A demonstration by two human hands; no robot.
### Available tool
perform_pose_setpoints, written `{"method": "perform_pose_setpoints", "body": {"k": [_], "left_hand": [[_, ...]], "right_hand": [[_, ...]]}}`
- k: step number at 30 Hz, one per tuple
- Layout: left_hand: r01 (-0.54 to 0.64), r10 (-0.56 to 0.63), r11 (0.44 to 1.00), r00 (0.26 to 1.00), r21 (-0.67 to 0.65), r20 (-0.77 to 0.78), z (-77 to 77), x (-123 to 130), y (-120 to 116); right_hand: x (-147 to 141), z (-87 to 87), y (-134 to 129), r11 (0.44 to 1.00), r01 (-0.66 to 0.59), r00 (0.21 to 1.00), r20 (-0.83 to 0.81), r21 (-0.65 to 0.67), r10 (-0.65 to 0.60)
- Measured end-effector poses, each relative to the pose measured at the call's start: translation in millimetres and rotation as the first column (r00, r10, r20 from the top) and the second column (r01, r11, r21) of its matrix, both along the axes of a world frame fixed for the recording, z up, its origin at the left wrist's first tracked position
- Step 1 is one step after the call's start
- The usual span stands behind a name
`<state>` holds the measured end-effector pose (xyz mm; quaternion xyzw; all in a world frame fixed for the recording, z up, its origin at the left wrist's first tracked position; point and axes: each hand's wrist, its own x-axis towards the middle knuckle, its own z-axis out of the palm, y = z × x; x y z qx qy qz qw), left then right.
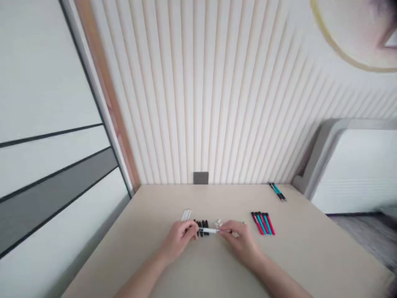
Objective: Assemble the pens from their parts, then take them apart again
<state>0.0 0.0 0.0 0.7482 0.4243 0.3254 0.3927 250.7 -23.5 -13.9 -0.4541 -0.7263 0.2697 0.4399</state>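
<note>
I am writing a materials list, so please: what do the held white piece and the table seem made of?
White piece: likely plastic; evenly pale, though blur leaves its finish unclear.
Table: perhaps laminate, matt; the uniform beige shows no visible grain and only soft shading.

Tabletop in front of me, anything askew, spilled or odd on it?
Nothing looks spilled. The small white pieces beside the right hand seem loosely jumbled, which stands out against the neat row of red and teal pens.

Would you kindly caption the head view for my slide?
Left hand and right hand hold a white tube above a table.
</note>
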Motion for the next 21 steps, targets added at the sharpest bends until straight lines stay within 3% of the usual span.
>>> {"method": "perform_pose_setpoints", "body": {"k": [5, 13, 21], "left_hand": [[-0.005, 0.006, 0.999, 1.000, 0.039, -0.016, 1.5, 5, -4], [0.079, -0.024, 0.962, 0.978, 0.261, -0.208, 11.2, 4, -5], [0.169, -0.003, 0.883, 0.935, 0.438, -0.355, 9.3, 1, -3]], "right_hand": [[-2, 5.2, -6, 0.999, 0.032, 0.999, 0.011, 0.032, -0.032], [1, 15.1, -5, 0.994, 0.108, 0.993, 0.051, -0.034, -0.106], [4, 14.0, -4, 0.999, 0.012, 0.983, 0.182, -0.032, -0.006]]}}
